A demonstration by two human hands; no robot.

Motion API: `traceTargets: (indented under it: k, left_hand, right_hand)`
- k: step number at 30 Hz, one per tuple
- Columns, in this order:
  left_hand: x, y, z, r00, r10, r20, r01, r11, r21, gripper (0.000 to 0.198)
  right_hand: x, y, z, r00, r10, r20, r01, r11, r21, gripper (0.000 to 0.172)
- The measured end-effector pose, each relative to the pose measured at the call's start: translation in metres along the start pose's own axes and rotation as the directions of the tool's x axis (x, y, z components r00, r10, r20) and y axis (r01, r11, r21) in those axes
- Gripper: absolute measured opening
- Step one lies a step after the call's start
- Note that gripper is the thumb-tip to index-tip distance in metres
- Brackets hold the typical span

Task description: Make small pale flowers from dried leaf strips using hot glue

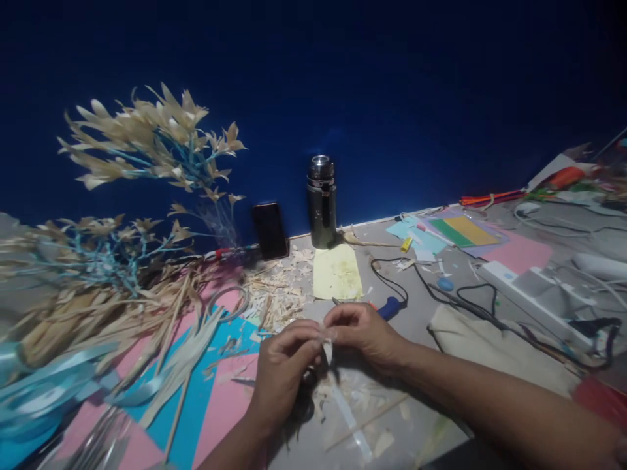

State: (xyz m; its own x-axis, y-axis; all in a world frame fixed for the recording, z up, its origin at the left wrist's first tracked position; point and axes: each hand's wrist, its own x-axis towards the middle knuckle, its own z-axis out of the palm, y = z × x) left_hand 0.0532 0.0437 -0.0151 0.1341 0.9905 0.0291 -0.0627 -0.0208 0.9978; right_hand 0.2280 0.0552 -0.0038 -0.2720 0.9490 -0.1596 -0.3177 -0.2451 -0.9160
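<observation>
My left hand (289, 365) and my right hand (365, 333) meet at the front middle of the table. Their fingertips are pinched together on a small pale petal-shaped piece (328, 352), which hangs down between them. The fingers partly cover it, so its upper end is hard to make out. Below it a narrow whitish strip (350, 418) lies on the table among scraps. Just behind my right hand rests a blue-handled tool (390, 308) on a black cord, partly hidden by the hand.
A dark flask (322, 209) stands at the back beside a propped phone (271, 231), with yellow paper (337, 273) in front. Pale artificial flowers (147, 140), blue ribbon (53, 391) and dry husk strips (73, 320) fill the left. A power strip (536, 303) and cloth (494, 346) lie right.
</observation>
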Motion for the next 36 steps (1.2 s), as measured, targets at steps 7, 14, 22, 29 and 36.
traceTargets:
  k: [7,14,22,29,36]
  left_hand:
    - [0.000,-0.011,0.002,0.980,-0.190,0.061,0.199,0.953,-0.227,0.013]
    - [0.001,-0.003,-0.006,0.992,-0.084,0.097,0.082,0.996,0.021,0.013]
    - [0.000,0.008,-0.011,0.962,0.235,0.140,-0.268,0.914,0.304,0.014]
    - [0.000,0.007,-0.018,0.834,0.453,0.314,-0.547,0.753,0.366,0.022]
    - [-0.003,0.010,-0.013,0.839,0.474,0.269,-0.544,0.709,0.449,0.016]
  right_hand:
    - [0.000,-0.006,-0.010,0.999,-0.042,-0.020,0.042,0.999,-0.015,0.033]
    - [-0.008,-0.027,-0.025,0.978,-0.204,0.049,0.208,0.903,-0.376,0.015]
    - [-0.017,-0.038,-0.032,0.807,-0.441,0.392,0.580,0.474,-0.662,0.013]
    - [-0.019,-0.030,-0.034,0.662,-0.490,0.567,0.709,0.164,-0.686,0.014]
    - [-0.021,-0.031,-0.031,0.636,-0.480,0.605,0.734,0.134,-0.666,0.013]
